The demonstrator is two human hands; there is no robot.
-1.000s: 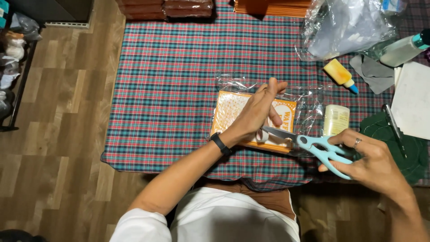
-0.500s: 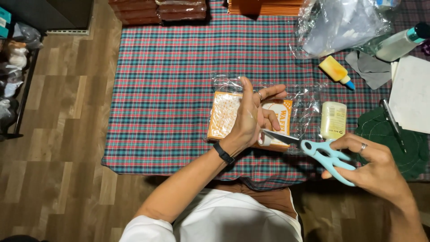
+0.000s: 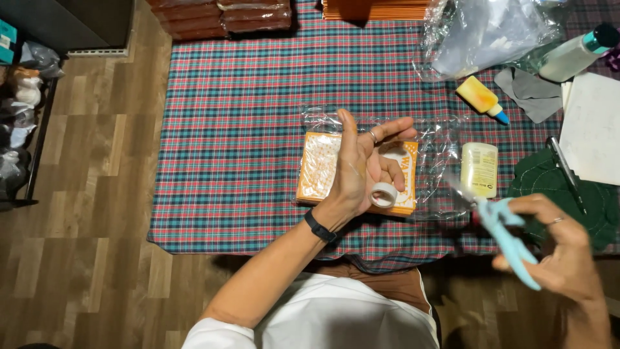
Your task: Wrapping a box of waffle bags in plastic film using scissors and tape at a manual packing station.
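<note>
My left hand [image 3: 361, 169] is raised over an orange printed pack [image 3: 318, 169] in a clear wrapper. Its index finger points up, and a small white tape roll [image 3: 385, 194] is held against the palm by the lower fingers. A black band is on that wrist. To the right, my right hand [image 3: 563, 255] grips light-blue-handled scissors [image 3: 505, 227]. They are blurred, with the blades pointing up-left and apart from the pack. Everything lies on a red and teal plaid cloth [image 3: 245, 129].
A cream bottle [image 3: 479, 169] stands right of the pack, with a yellow glue bottle [image 3: 481, 97] and a grey cloth [image 3: 533, 94] behind. At right are green fabric [image 3: 549, 187], a pen [image 3: 565, 169] and white paper [image 3: 594, 129]. A clear plastic bag [image 3: 484, 32] and brown packs [image 3: 219, 16] lie at the back.
My right hand has drawn the scissors away from the pack, to the right and toward me. My left hand has lifted and turned, and the tape roll now shows in it.
</note>
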